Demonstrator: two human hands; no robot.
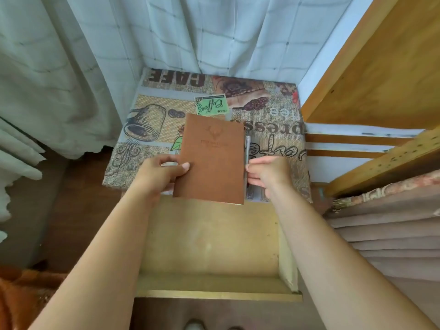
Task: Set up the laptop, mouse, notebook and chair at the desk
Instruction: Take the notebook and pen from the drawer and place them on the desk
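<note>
Your left hand (162, 171) gripped the brown notebook (212, 160) by its left edge over the desk's (269, 110) near edge, above the open drawer (214, 236); your right hand (266, 173) pinched a pen (247, 148) beside the notebook's right edge.

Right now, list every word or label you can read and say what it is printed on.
"CAFE", upside down: far edge of the printed tablecloth.
"Coffee", upside down: green label printed on the cloth; its small print is too blurred.
"free", upside down: cloth, far right.
"...press...", partly hidden: cloth beside the brown notebook.
Notebook cover: embossed emblem and lines, too faint to read.
</note>
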